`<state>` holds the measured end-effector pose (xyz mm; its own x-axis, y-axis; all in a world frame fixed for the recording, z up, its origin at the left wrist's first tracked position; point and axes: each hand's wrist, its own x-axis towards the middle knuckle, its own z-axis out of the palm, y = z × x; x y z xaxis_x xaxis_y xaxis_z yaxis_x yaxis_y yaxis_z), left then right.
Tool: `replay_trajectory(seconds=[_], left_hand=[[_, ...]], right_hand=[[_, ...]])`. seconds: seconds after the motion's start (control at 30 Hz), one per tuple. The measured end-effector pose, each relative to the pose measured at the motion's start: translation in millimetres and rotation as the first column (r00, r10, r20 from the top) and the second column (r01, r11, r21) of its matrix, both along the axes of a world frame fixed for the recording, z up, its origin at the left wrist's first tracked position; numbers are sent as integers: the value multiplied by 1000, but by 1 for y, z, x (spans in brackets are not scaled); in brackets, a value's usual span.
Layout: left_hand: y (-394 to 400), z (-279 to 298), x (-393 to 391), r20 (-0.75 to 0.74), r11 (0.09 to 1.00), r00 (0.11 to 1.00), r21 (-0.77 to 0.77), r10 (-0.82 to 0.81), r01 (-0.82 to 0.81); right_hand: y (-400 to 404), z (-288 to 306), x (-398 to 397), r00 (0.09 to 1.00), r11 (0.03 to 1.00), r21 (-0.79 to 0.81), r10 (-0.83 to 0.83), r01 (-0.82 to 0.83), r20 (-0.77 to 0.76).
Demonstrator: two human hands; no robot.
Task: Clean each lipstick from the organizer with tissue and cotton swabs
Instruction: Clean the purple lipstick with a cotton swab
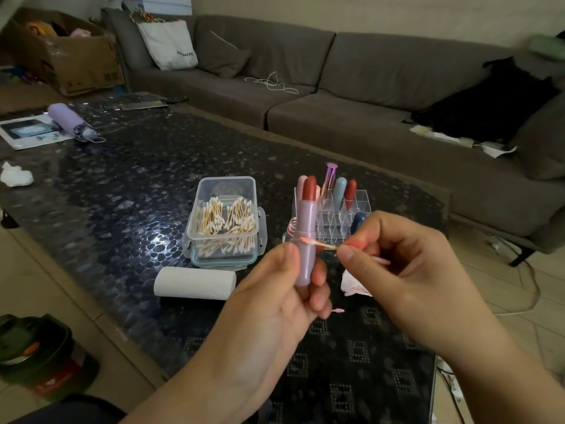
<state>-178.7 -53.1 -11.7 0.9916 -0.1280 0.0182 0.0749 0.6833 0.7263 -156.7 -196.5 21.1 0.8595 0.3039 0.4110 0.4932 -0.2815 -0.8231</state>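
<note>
In the head view, an uncapped lilac plastic lipstick tube with a red bullet (306, 240) is gripped upright by the curled left hand (275, 298). A wooden cotton swab (318, 243), pinched by the right hand (406, 258), touches the tube's collar. A slip upward could smear or dent the exposed bullet; the clear acrylic organizer (342, 212) stands just beyond both hands on the desk.

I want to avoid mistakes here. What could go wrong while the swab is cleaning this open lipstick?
1. The left hand holds the lipstick uncapped, its red tip exposed; a slip of the cotton swab in the right hand could smear or dent it.
2. The thin swab stick may bend if pressed hard.
3. The organizer stands right behind the hands; a bump could topple the lipsticks standing in it.
</note>
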Motion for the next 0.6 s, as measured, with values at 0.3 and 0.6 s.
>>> replay_trajectory(seconds=[0.3, 0.6], left_hand=[[4, 4, -3, 10, 983, 996, 159, 91, -91], [4, 3, -3, 64, 964, 991, 230, 121, -133]], right_hand=[[-3, 1, 2, 999, 999, 1, -54, 54, 0], [-2, 1, 3, 1000, 1000, 10, -11, 11, 15]])
